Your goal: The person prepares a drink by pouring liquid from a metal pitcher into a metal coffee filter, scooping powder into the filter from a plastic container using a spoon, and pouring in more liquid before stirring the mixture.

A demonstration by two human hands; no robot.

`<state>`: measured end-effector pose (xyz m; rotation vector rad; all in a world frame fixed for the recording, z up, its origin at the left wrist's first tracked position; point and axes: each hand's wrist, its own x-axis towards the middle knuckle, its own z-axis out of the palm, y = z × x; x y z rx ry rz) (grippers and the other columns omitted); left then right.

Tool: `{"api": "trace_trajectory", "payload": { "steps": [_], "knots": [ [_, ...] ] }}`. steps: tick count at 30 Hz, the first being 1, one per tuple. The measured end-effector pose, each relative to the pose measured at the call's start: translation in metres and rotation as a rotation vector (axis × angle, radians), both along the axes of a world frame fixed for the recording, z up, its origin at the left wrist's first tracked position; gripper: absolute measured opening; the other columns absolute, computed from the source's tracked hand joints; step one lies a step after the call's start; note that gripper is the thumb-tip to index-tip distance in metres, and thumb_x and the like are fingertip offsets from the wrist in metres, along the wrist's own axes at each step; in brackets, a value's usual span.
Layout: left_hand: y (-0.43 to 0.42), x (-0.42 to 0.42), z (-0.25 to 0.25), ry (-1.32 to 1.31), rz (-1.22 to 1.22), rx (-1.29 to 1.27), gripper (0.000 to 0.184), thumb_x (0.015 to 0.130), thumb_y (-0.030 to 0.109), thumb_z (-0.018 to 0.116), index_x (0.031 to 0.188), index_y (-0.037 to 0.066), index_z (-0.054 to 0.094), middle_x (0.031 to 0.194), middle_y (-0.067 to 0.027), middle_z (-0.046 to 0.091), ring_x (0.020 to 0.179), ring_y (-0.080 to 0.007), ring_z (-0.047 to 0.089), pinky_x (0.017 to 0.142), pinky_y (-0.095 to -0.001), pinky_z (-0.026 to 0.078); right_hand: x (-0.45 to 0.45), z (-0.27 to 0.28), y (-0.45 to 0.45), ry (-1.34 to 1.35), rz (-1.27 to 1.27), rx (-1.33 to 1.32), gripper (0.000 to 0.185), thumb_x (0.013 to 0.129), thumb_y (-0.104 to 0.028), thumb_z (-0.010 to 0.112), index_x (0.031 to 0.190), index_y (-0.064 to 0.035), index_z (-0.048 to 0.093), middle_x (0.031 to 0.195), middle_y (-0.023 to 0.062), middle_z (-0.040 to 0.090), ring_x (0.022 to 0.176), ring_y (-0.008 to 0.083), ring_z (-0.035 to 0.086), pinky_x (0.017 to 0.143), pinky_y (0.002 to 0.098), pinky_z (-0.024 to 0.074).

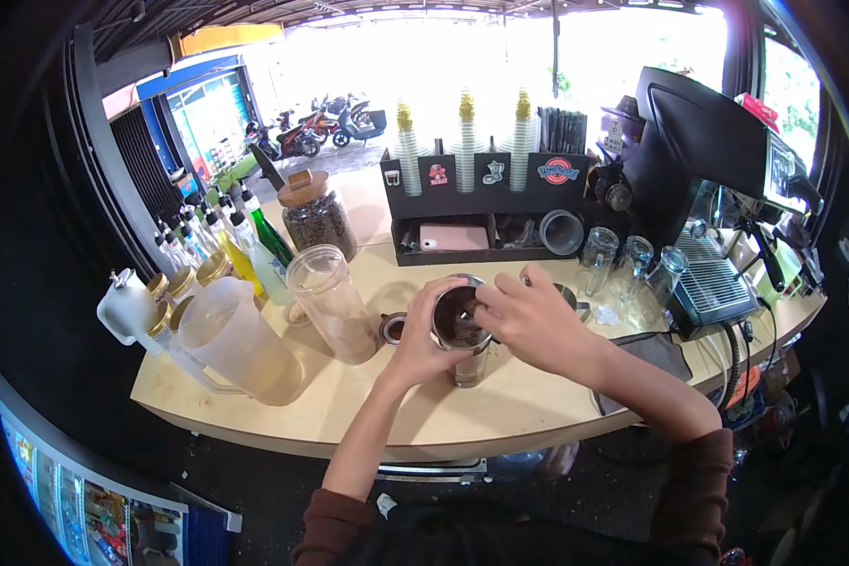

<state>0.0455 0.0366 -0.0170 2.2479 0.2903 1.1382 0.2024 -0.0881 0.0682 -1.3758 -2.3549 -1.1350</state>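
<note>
My left hand (420,344) is wrapped round the side of a metal shaker cup (463,364) on the counter, its mouth facing me. Dark brown matter (457,324) coats the inside. Over the rim, my right hand (530,316) is closed on a spoon (467,317), whose shiny lower end shows inside the cup; the fingers hide most of its handle. Left of the cup lies a small round dark-rimmed piece (393,328). Beside that stands a tall clear plastic jar (335,307) with some powder in it.
A frosted pitcher (236,340), syrup bottles (219,241) and a coffee bean jar (316,222) stand on the left. Behind is a black organizer (486,193) with stacked cups and a phone (454,238). To the right are glass mugs (635,259), a dark cloth (641,368) and an espresso machine (712,278).
</note>
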Motion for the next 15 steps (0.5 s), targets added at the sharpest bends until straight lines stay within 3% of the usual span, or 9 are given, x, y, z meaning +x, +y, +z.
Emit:
{"api": "trace_trajectory", "payload": {
  "steps": [3, 5, 9, 12, 15],
  "knots": [
    [0.001, 0.000, 0.001, -0.004, 0.005, 0.003, 0.086, 0.054, 0.008, 0.086, 0.129, 0.007, 0.044, 0.128, -0.0102, 0.051, 0.118, -0.0237, 0.052, 0.102, -0.0362, 0.042, 0.000, 0.001, -0.001, 0.051, 0.048, -0.145, 0.008, 0.074, -0.017, 0.061, 0.078, -0.0109, 0.064, 0.093, 0.0009, 0.055, 0.093, 0.0159, 0.052, 0.074, 0.0336, 0.0379],
    [0.001, 0.001, 0.000, -0.007, -0.003, 0.010, 0.086, 0.054, 0.009, 0.087, 0.129, 0.007, 0.044, 0.128, -0.0102, 0.051, 0.118, -0.0238, 0.052, 0.102, -0.0364, 0.042, -0.001, -0.001, 0.002, 0.021, 0.011, 0.000, 0.009, 0.074, -0.017, 0.061, 0.079, -0.0102, 0.064, 0.092, 0.0007, 0.054, 0.093, 0.0161, 0.052, 0.073, 0.0339, 0.0379],
    [0.003, 0.000, -0.001, -0.030, -0.011, 0.029, 0.087, 0.054, 0.010, 0.087, 0.130, 0.007, 0.044, 0.128, -0.0108, 0.050, 0.118, -0.0248, 0.052, 0.102, -0.0371, 0.041, -0.005, -0.008, 0.001, 0.084, 0.074, -0.118, 0.010, 0.073, -0.018, 0.061, 0.079, -0.0093, 0.063, 0.091, 0.0008, 0.053, 0.093, 0.0159, 0.051, 0.072, 0.0335, 0.0376],
    [-0.001, 0.000, 0.000, -0.043, -0.014, 0.006, 0.086, 0.054, 0.010, 0.085, 0.129, 0.009, 0.045, 0.127, -0.0108, 0.050, 0.119, -0.0284, 0.049, 0.103, -0.0398, 0.038, -0.007, -0.009, -0.003, 0.012, 0.007, 0.011, 0.010, 0.073, -0.018, 0.061, 0.078, -0.0096, 0.062, 0.089, 0.0009, 0.052, 0.093, 0.0161, 0.051, 0.069, 0.0337, 0.0374],
    [-0.001, 0.001, -0.001, -0.068, -0.017, -0.008, 0.084, 0.053, 0.009, 0.084, 0.129, 0.011, 0.046, 0.127, -0.0106, 0.051, 0.120, -0.0315, 0.047, 0.103, -0.0423, 0.034, -0.008, -0.013, -0.003, 0.063, 0.048, 0.026, 0.020, 0.070, -0.015, 0.062, 0.088, -0.0061, 0.060, 0.088, 0.0020, 0.051, 0.082, 0.0172, 0.049, 0.068, 0.0348, 0.0361]
  ]
}}
